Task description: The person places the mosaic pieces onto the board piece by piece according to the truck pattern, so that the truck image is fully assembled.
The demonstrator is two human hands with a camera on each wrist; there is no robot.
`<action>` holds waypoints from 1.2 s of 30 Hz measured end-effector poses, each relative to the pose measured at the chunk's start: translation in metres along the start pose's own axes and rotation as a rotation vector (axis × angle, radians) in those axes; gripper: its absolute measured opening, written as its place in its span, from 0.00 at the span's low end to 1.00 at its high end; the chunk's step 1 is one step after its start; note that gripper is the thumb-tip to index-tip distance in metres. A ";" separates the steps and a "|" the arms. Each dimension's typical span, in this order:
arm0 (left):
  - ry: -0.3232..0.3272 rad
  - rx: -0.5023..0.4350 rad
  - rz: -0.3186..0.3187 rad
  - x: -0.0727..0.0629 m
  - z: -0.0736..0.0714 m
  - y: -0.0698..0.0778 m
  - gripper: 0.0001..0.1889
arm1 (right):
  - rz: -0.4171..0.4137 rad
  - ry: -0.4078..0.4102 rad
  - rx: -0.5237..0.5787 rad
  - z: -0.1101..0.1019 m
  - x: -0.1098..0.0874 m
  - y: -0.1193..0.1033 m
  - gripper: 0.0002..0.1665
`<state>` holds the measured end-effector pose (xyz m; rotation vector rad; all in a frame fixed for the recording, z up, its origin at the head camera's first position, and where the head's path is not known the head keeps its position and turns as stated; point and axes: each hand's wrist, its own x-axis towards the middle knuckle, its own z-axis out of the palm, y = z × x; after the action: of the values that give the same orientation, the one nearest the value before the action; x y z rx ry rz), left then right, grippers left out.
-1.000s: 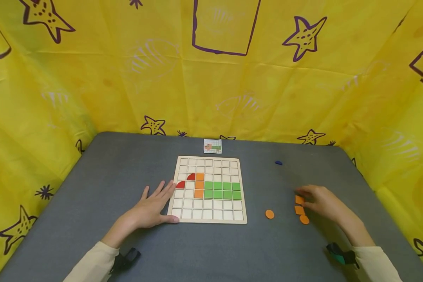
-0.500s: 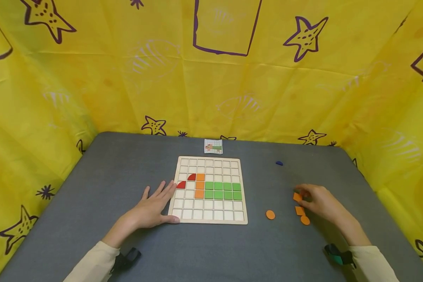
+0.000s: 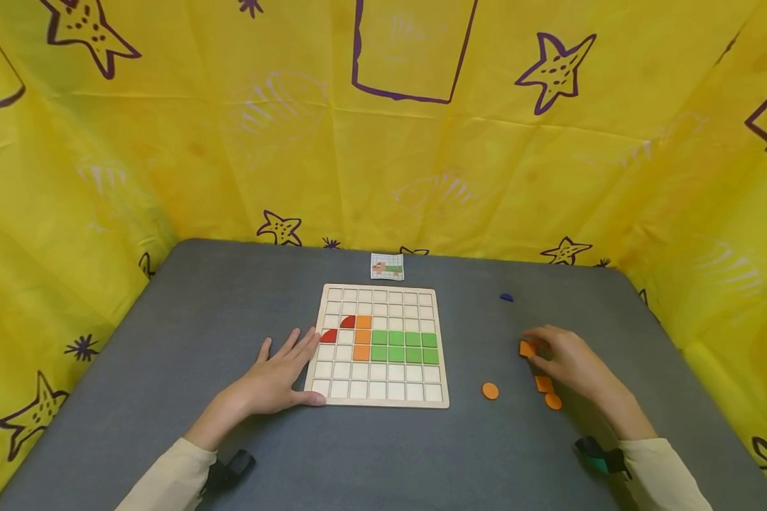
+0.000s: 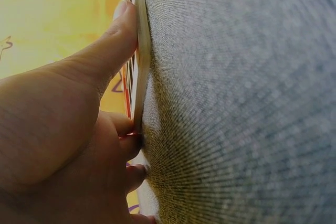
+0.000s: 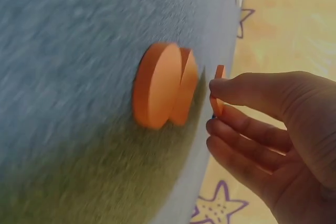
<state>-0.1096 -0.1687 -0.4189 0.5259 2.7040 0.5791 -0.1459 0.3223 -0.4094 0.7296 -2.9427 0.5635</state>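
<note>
My right hand [image 3: 569, 358] pinches an orange square tile [image 3: 526, 348] between thumb and fingers; the right wrist view shows that tile [image 5: 219, 90] edge-on, above the table. Just below the hand lie another orange square tile [image 3: 544, 384] and an orange round tile [image 3: 553, 402], close together. My left hand [image 3: 271, 380] is spread at the left edge of a wooden grid board [image 3: 396, 396]; in the left wrist view its thumb rests on the board's rim [image 4: 142, 72]. In the board sit green squares [image 3: 404, 347], a column of orange squares [image 3: 362, 337] and two red quarter-round tiles [image 3: 329, 336].
A single orange round tile [image 3: 490, 391] lies right of the board. Farther back is a small dark blue piece [image 3: 506, 297]. A picture card [image 3: 387, 267] lies behind the board. Yellow printed cloth [image 3: 383, 142] hangs behind the grey table [image 3: 230, 298].
My right hand has lifted the orange square tile away from the other tiles and moved it left and slightly back. My left hand stays at the board's edge.
</note>
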 end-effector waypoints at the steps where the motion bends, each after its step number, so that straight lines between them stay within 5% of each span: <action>1: 0.000 -0.003 0.001 0.000 0.000 0.000 0.58 | -0.006 0.005 -0.005 0.001 0.002 -0.001 0.21; 15: 0.021 -0.007 0.032 -0.001 0.002 -0.002 0.57 | -0.068 -0.014 0.003 0.011 0.030 -0.026 0.20; 36: 0.016 -0.010 0.016 -0.001 0.000 0.000 0.57 | -0.149 0.003 0.021 0.020 0.041 -0.047 0.20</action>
<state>-0.1082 -0.1689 -0.4185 0.5434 2.7134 0.6032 -0.1601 0.2580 -0.4067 0.9390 -2.8520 0.5824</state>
